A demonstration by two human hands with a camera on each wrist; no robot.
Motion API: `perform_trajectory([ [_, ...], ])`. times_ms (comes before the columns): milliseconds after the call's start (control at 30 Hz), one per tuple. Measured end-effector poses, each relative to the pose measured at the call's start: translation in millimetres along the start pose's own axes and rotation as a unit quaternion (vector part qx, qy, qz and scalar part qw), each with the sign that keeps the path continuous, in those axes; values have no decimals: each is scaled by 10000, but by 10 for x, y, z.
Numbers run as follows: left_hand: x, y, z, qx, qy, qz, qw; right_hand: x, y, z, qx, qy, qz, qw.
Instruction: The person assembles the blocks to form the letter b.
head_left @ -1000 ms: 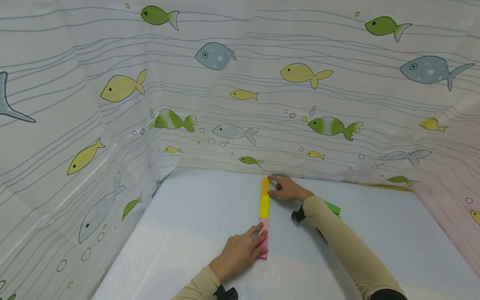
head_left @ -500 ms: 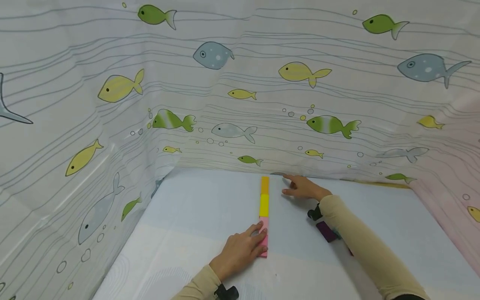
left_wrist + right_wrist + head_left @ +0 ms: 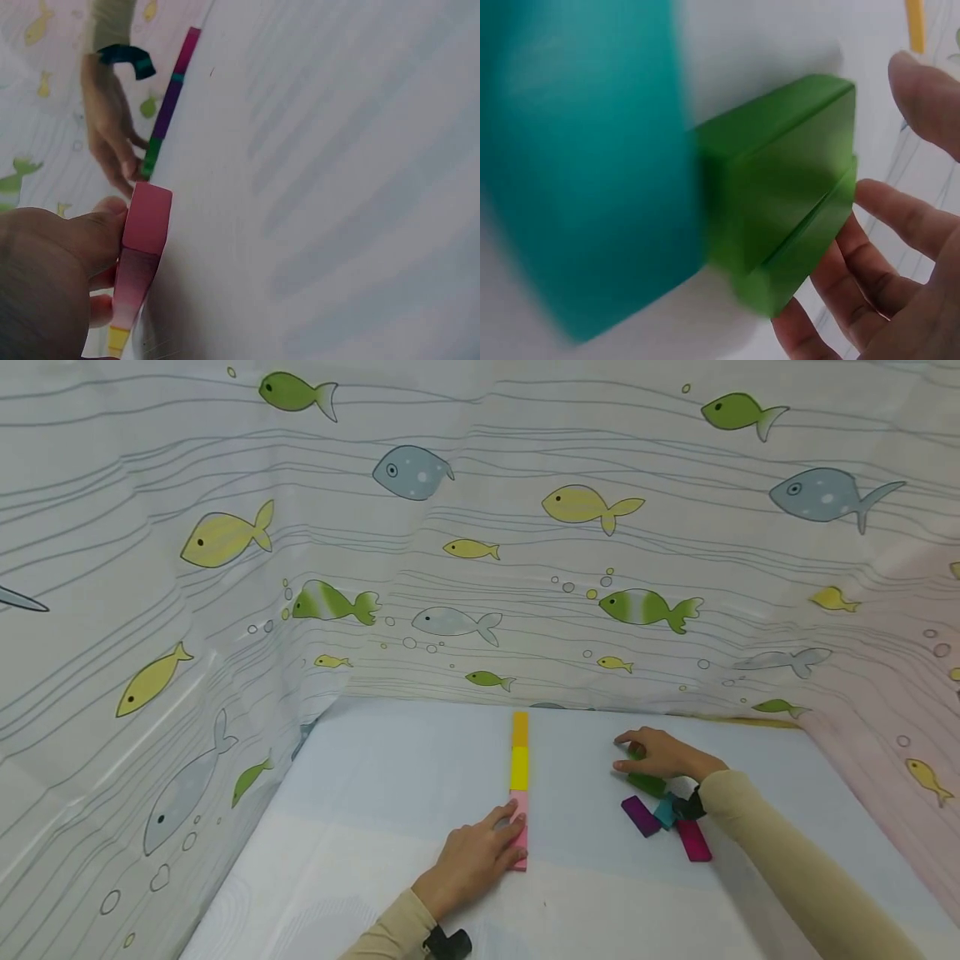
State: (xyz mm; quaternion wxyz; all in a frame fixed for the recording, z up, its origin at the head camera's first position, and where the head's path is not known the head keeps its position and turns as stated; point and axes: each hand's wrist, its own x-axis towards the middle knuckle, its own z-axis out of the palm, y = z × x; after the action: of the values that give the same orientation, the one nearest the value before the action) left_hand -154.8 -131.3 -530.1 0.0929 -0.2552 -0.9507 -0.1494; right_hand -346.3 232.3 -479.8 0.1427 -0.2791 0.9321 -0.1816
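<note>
My left hand point(image 3: 468, 864) rests its fingers on the pink blocks point(image 3: 148, 217), the near part of a straight row. Beyond them in the head view, a yellow block point(image 3: 520, 768) and an orange block point(image 3: 521, 728) continue the line, end to end. To the right, my right hand point(image 3: 667, 756) hovers at two green blocks point(image 3: 795, 172), thumb apart from the fingers. In the right wrist view its fingertips reach the far edge of the green pair, which lies one against the other. A teal block point(image 3: 592, 172) fills the left of that view.
Near the right wrist lie a purple block point(image 3: 640, 816) and a magenta block point(image 3: 693, 841), grouped with the teal one. The white table point(image 3: 405, 760) ends at a fish-patterned curtain point(image 3: 525, 635) along the back and sides.
My right hand has left the orange block and moved right to the green blocks, uncovering the purple, teal and magenta ones. The left hand stays on the pink blocks.
</note>
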Motion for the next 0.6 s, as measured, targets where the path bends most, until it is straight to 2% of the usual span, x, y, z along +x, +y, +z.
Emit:
perform_trajectory([
  [200,0,1,-1,-23,2,8,10000,-226,85,33,-22,120,-12,9999],
  [400,-1,3,-20,-11,50,42,10000,-345,102,96,30,329,-29,9995],
  [600,3,3,-19,-31,-36,-36,10000,-427,97,143,185,292,-64,9994],
])
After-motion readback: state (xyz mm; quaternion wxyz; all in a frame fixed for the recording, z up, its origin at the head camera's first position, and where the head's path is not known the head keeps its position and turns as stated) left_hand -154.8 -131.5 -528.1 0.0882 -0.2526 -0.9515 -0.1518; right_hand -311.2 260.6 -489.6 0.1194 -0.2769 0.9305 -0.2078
